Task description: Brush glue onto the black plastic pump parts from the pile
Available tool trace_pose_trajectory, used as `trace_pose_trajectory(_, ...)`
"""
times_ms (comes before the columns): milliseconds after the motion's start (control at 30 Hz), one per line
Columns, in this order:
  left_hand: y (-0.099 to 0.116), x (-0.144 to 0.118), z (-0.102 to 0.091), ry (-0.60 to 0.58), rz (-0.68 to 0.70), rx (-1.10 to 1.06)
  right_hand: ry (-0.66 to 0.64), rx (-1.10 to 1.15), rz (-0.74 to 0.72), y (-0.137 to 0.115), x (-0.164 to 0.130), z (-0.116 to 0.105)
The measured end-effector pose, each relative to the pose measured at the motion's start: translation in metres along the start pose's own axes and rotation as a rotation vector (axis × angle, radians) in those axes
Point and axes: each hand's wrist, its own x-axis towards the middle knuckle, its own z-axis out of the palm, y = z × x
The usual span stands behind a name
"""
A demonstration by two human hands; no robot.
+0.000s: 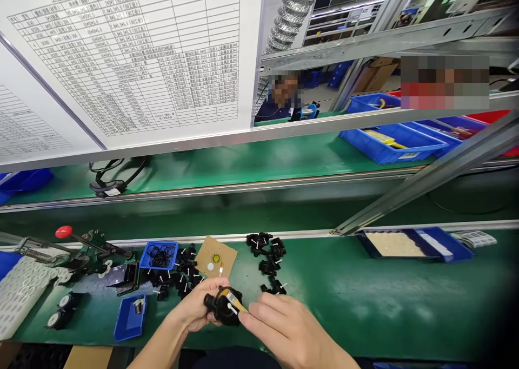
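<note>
My left hand (199, 304) is wrapped round a black round plastic housing (224, 316) with a stubby side port and a white pin near its middle. Pinched in my right hand (284, 323) is a small flat brush (234, 300) with a tan handle; its head lies over the housing's face. Whether the bristles touch the surface I cannot tell. Just beyond my hands, a cardboard piece (205, 250) carries a small yellow-rimmed round container (216, 258) and a white disc (210, 267). Black parts with white pins (184, 277) lie left of the cardboard, more black parts (268, 263) to its right.
A blue tray of black O-rings (161, 254) and a smaller blue bin (130, 317) stand left. Further left are a red-knobbed lever press (64, 232) and a white perforated sheet (24, 298). A dark blue tray (440, 244) sits right. A metal strut (405, 188) slants down to the bench.
</note>
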Motion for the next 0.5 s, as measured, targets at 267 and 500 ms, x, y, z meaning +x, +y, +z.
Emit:
trace_pose_trajectory(267,-0.007,0.001,0.0,0.058,-0.093,-0.078,-0.108,0.028,-0.167,0.018,0.015,-0.002)
trace_pose_trajectory(500,-0.009,0.002,0.001,0.136,-0.187,-0.104,-0.085,0.018,-0.2,0.027,0.019,0.007)
